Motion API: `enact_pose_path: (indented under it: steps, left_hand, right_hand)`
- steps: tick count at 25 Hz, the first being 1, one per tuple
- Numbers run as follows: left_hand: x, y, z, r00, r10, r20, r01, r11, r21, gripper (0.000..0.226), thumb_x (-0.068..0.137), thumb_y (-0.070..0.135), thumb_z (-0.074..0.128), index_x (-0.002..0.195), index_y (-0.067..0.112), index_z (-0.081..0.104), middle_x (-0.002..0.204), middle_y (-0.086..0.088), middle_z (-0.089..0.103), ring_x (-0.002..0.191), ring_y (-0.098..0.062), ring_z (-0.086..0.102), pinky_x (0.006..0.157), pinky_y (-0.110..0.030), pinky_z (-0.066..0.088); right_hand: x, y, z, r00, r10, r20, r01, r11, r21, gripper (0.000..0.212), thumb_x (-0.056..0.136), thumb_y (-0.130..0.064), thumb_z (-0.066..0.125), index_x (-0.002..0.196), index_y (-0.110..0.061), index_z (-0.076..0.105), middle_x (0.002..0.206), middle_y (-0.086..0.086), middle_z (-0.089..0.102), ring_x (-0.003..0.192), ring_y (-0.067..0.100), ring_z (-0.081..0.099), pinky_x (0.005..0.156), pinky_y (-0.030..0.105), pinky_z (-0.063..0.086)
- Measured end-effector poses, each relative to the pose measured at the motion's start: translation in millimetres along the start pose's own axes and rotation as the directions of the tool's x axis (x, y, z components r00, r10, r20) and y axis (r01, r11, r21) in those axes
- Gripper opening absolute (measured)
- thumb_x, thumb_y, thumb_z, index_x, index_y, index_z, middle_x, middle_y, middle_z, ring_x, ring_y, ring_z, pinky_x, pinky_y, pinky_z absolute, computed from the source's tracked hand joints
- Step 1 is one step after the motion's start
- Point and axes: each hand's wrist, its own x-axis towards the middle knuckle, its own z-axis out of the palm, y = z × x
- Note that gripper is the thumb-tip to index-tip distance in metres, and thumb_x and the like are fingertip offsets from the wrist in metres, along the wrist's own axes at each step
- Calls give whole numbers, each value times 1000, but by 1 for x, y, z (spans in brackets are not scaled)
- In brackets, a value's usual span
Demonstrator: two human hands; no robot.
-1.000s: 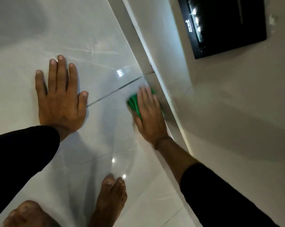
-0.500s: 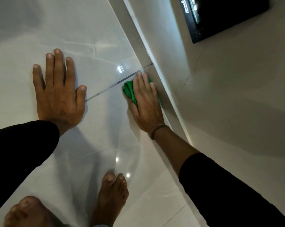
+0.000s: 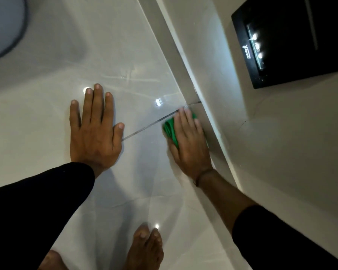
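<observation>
My right hand [image 3: 189, 143] lies flat, fingers straight, pressing a green cloth [image 3: 170, 130] onto the glossy white floor tile [image 3: 140, 172], right beside the grey skirting [image 3: 201, 121] at the foot of the wall. Most of the cloth is hidden under the palm; only its left edge and a tip show. My left hand [image 3: 94, 131] rests flat on the tile to the left, fingers spread, holding nothing. A dark grout line [image 3: 144, 128] runs between the two hands.
My bare feet [image 3: 144, 248] stand on the tile at the bottom. A black appliance [image 3: 292, 39] with lit indicators is mounted on the beige wall [image 3: 281, 152] at the upper right. A grey rounded mat edge [image 3: 6, 32] lies at the upper left.
My right hand slid the cloth forward along the skirting to the grout line, then stayed near it. The view shifted, so the black appliance and the mat edge show more. My left hand stayed planted.
</observation>
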Motion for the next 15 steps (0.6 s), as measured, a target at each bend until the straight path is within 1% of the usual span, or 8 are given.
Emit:
enact_pose_path:
  steps: [2, 4, 6, 8, 10, 12, 13, 15]
  left_hand:
    - [0, -1, 0, 1000, -1, 9, 1, 1000, 4, 77, 109, 41, 34, 175, 5, 14, 184, -22, 8, 172, -38, 8, 137, -63, 8]
    - [0, -1, 0, 1000, 0, 5, 0, 1000, 20, 76, 110, 42, 31, 174, 5, 15, 184, -22, 8, 172, -38, 7, 137, -63, 8]
    - [0, -1, 0, 1000, -2, 5, 2, 999, 46, 75, 111, 42, 28, 174, 5, 15, 184, -22, 8, 172, -37, 6, 137, -63, 9]
    - [1, -1, 0, 1000, -3, 15, 2, 999, 53, 75, 111, 43, 28, 174, 4, 17, 184, -22, 10, 172, -37, 8, 137, -63, 11]
    - [1, 1, -1, 1000, -6, 5, 5, 998, 57, 75, 110, 42, 29, 174, 3, 19, 184, -22, 12, 172, -37, 10, 136, -64, 14]
    - [2, -2, -1, 1000, -14, -2, 14, 999, 48, 74, 110, 41, 31, 173, 3, 22, 184, -22, 13, 172, -37, 11, 135, -65, 15]
    - [2, -2, 0, 1000, -12, 2, 12, 999, 37, 75, 109, 41, 32, 173, 3, 23, 184, -22, 14, 172, -38, 12, 135, -65, 16]
    - [3, -1, -1, 1000, -19, 7, 18, 1000, 23, 75, 108, 40, 35, 173, 3, 24, 183, -22, 15, 171, -38, 14, 135, -66, 16]
  right_hand:
    - [62, -15, -13, 999, -10, -53, 11, 1000, 23, 71, 103, -34, 41, 164, -4, 20, 173, 17, 18, 161, 31, 11, 131, 46, 9]
    - [120, -33, -25, 995, -16, -99, 16, 1000, -3, 71, 103, -34, 38, 164, -5, 18, 173, 16, 17, 161, 30, 11, 131, 46, 8]
    - [166, -46, -32, 994, -21, -106, 17, 999, -37, 69, 104, -31, 36, 165, -6, 13, 174, 14, 13, 162, 28, 8, 130, 43, 3]
    - [191, -53, -36, 994, -2, -108, -3, 999, -50, 69, 104, -26, 36, 165, -7, 10, 175, 12, 9, 162, 27, 5, 130, 42, 1]
    - [191, -53, -35, 993, 8, -118, -9, 1000, -11, 71, 102, -20, 40, 165, -7, 10, 175, 13, 9, 162, 28, 4, 131, 43, 2]
    - [163, -47, -32, 992, 3, -123, 6, 997, 74, 74, 98, -15, 46, 165, -6, 15, 174, 14, 13, 162, 28, 7, 132, 44, 4]
    - [140, -41, -28, 993, 13, -118, -1, 995, 99, 75, 97, -17, 47, 165, -6, 17, 174, 15, 15, 162, 29, 8, 132, 45, 5]
    - [82, -23, -17, 996, 33, -80, -24, 994, 110, 75, 98, -27, 45, 165, -6, 18, 174, 14, 15, 162, 29, 7, 131, 49, 8]
